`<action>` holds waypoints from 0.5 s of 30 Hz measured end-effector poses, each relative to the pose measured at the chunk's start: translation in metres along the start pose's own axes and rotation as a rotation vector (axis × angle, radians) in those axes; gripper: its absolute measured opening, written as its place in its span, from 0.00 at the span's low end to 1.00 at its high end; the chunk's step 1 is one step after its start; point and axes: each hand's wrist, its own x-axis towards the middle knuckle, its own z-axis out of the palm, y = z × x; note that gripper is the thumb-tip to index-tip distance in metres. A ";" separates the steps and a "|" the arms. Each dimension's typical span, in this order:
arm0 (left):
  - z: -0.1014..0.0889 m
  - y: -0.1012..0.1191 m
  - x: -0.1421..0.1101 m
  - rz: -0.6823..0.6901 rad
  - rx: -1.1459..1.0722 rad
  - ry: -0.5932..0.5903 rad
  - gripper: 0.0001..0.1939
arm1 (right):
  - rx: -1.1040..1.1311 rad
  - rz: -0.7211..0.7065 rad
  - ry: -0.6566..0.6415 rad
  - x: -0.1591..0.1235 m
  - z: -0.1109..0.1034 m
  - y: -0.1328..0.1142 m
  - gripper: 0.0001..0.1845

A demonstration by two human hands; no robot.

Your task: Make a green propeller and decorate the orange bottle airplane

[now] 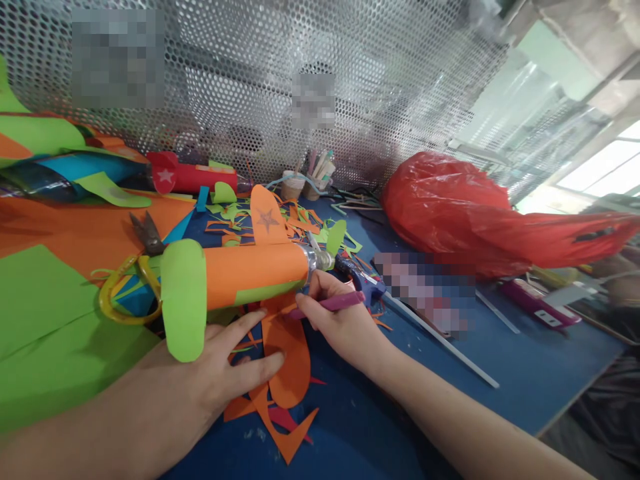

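An orange paper-covered bottle plane (250, 270) with green tail fins (183, 297) and a starred orange wing lies on the blue table (525, 373). My left hand (200, 387) lies flat with fingers spread, pressing the plane's lower orange wing (287, 353) onto the table. My right hand (335, 320) is closed on a pink-purple pen (333, 305), its tip at the wing close to the plane's body.
Scissors with yellow handles (133, 273) lie on orange and green paper sheets at the left. A red bottle plane (193, 177) and cups of pens stand by the perforated metal wall. A red plastic bag (450, 213) sits at the right. Paper scraps litter the table.
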 end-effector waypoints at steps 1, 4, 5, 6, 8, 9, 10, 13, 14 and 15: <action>0.001 0.000 0.000 0.000 -0.011 -0.003 0.35 | 0.005 0.000 -0.001 0.000 0.000 0.000 0.13; 0.001 0.000 0.001 -0.003 -0.023 -0.006 0.34 | 0.021 0.008 -0.007 0.000 0.000 -0.001 0.13; 0.000 0.000 0.002 -0.005 -0.017 -0.013 0.34 | 0.020 0.014 -0.004 0.000 0.000 -0.001 0.13; 0.000 0.000 0.002 -0.007 -0.012 -0.021 0.34 | 0.024 0.021 -0.003 0.000 0.000 -0.001 0.13; -0.001 0.000 0.002 -0.005 -0.006 -0.024 0.34 | 0.039 0.029 -0.011 0.000 0.000 -0.001 0.13; -0.001 0.000 0.002 -0.002 -0.007 -0.024 0.34 | 0.046 0.026 -0.015 0.000 0.000 -0.002 0.13; 0.000 0.000 0.002 0.003 -0.011 -0.024 0.34 | 0.051 0.020 -0.015 0.000 0.000 -0.002 0.13; 0.002 0.000 0.000 0.014 -0.003 -0.007 0.35 | 0.032 -0.001 -0.002 0.000 0.000 -0.001 0.13; 0.002 0.000 -0.001 0.016 0.005 0.002 0.36 | 0.036 -0.003 -0.003 0.000 0.000 -0.001 0.13; 0.003 0.001 -0.001 0.015 0.012 0.009 0.36 | 0.040 -0.002 -0.008 0.000 0.000 0.000 0.13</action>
